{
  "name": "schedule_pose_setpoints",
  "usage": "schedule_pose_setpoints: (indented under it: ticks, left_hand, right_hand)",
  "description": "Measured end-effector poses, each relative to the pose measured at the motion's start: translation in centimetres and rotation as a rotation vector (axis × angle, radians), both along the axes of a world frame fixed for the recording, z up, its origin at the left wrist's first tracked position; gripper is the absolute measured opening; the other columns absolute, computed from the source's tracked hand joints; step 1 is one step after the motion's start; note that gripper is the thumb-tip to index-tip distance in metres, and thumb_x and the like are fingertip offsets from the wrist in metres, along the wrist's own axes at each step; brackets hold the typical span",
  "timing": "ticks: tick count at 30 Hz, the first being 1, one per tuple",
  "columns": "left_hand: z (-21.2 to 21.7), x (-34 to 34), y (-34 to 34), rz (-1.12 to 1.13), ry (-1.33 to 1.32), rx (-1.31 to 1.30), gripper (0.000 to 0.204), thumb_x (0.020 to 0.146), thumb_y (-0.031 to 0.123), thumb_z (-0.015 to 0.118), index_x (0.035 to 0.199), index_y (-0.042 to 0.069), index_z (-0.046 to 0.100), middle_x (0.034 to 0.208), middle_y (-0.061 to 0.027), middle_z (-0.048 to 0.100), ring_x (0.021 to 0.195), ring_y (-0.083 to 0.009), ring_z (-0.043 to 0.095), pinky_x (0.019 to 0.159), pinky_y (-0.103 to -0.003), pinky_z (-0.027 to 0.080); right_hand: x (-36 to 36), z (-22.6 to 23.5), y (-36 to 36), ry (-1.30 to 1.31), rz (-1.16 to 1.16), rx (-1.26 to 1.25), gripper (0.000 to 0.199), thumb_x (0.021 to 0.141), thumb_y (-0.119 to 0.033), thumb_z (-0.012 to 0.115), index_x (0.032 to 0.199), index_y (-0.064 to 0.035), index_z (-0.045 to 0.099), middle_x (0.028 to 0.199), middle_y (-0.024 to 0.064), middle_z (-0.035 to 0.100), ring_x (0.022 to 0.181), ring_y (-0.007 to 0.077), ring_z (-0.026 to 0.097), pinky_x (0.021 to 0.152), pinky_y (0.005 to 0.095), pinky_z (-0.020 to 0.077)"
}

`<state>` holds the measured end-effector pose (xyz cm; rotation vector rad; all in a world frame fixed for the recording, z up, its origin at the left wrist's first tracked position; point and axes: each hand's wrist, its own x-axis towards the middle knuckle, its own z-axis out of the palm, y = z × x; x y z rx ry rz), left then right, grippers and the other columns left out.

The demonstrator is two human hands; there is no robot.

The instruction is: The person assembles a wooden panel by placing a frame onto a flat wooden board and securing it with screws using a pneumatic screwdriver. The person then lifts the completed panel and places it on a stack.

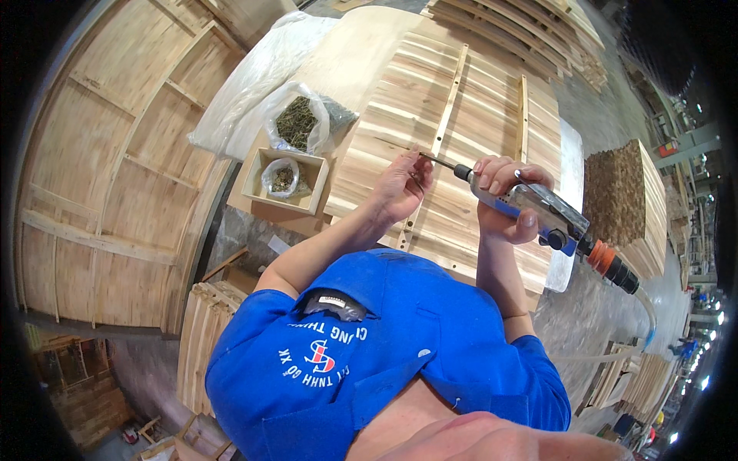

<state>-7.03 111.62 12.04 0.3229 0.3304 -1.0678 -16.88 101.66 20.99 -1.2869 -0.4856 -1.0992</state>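
My right hand (pixel 503 188) is wrapped round the body of an air screwdriver (pixel 555 213), which points left with its long thin bit (pixel 441 161). At the bit's tip, the thumb and fingers of my left hand (pixel 403 186) are pinched together; whatever they hold is too small to make out. Beneath both hands lies a striped wooden panel (pixel 384 115). A narrow wooden batten with dark holes (pixel 452 96) runs across it, partly hidden by my hands and the tool. A second batten (pixel 523 115) lies further right.
Left of the panel sit an open plastic bag of screws (pixel 296 123) and a wooden box (pixel 315 187) with a smaller bag of hardware (pixel 281 177). Boards are stacked at the far side (pixel 515 31) and right (pixel 649 203). An air hose (pixel 650 311) trails from the screwdriver.
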Motion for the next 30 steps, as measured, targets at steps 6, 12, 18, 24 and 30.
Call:
schedule_pose_setpoints:
  ticks: [6,12,18,24,30]
  left_hand:
    - [-7.2,1.5,5.5,-0.447,-0.496,0.360,0.020,0.089,0.028,0.054,0.088,0.009,0.059,0.069,0.0010,0.053,0.060,-0.0079,0.048,0.052,-0.022,0.038]
    - [-13.9,10.3,16.8,0.060,-1.422,1.274,0.020,0.078,0.012,0.050,0.093,0.006,0.061,0.087,-0.0082,0.063,0.079,-0.0209,0.061,0.070,-0.037,0.047]
    - [-11.6,13.6,19.2,-0.406,-1.715,1.995,0.021,0.077,0.023,0.056,0.092,0.010,0.062,0.095,-0.0130,0.063,0.089,-0.0304,0.060,0.075,-0.042,0.047]
    - [-12.1,14.5,19.2,-0.578,-1.614,1.930,0.017,0.074,0.023,0.060,0.086,0.012,0.063,0.090,-0.0110,0.064,0.087,-0.0297,0.060,0.072,-0.043,0.047]
    - [-12.5,14.1,18.9,-0.456,-1.635,2.011,0.014,0.075,0.020,0.061,0.085,0.011,0.062,0.088,-0.0128,0.064,0.087,-0.0311,0.060,0.073,-0.043,0.047]
  right_hand:
    - [-0.6,0.1,-1.8,-0.042,-0.044,-0.098,0.050,0.078,-0.045,0.050,0.111,-0.0077,0.044,0.070,0.0079,0.050,0.065,0.0210,0.049,0.066,0.0403,0.0402]
    - [-1.7,0.7,-3.9,-0.095,-0.035,0.006,0.050,0.078,-0.042,0.053,0.109,-0.0043,0.041,0.070,0.0108,0.051,0.067,0.0240,0.051,0.069,0.0429,0.0405]
    - [-1.4,0.4,-5.7,-0.085,-0.043,0.061,0.048,0.079,-0.043,0.048,0.109,-0.0055,0.042,0.069,0.0090,0.049,0.067,0.0227,0.050,0.068,0.0421,0.0407]
    - [-1.2,0.6,-7.4,-0.092,-0.062,0.085,0.047,0.077,-0.040,0.053,0.107,-0.0048,0.042,0.068,0.0091,0.048,0.064,0.0220,0.050,0.064,0.0407,0.0416]
    - [-2.2,-0.5,-9.8,-0.072,-0.161,0.122,0.047,0.078,-0.037,0.053,0.109,-0.0043,0.041,0.068,0.0098,0.049,0.065,0.0222,0.050,0.065,0.0404,0.0424]
